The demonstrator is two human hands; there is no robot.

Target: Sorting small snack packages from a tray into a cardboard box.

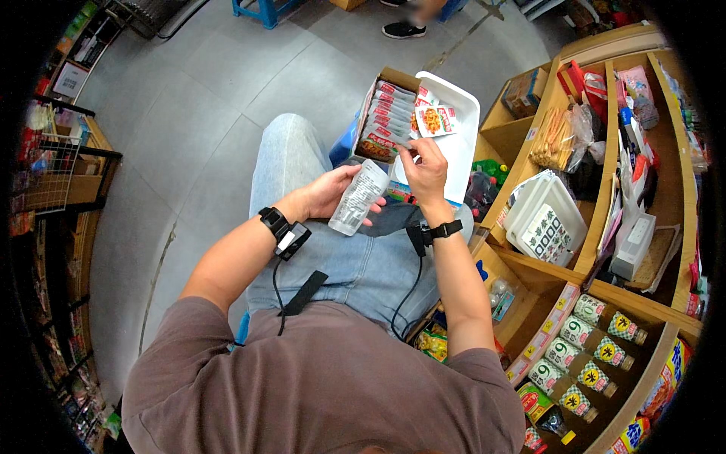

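My left hand [336, 190] holds a silvery food sachet [359, 198], its printed back facing up. Thumb and fingers of my right hand [425, 164] pinch the near upper corner of a front sachet [379, 143] in an open cardboard box [355, 129]. That box is packed with a row of upright sachets [391, 108], dark red and grey at their tops. Beside it, partly under my right hand, lies a white plastic tray [466, 122]. A few loose sachets [437, 121] with a food picture rest in the tray.
Wooden shelving [595, 227] runs along my right, holding bottles [575, 318], a white plastic basket [547, 221] and bundled sticks [550, 139]. Cables hang from both wrist straps. A blue stool [266, 12] and another person's shoe [404, 30] are ahead. A wire rack [54, 170] stands left.
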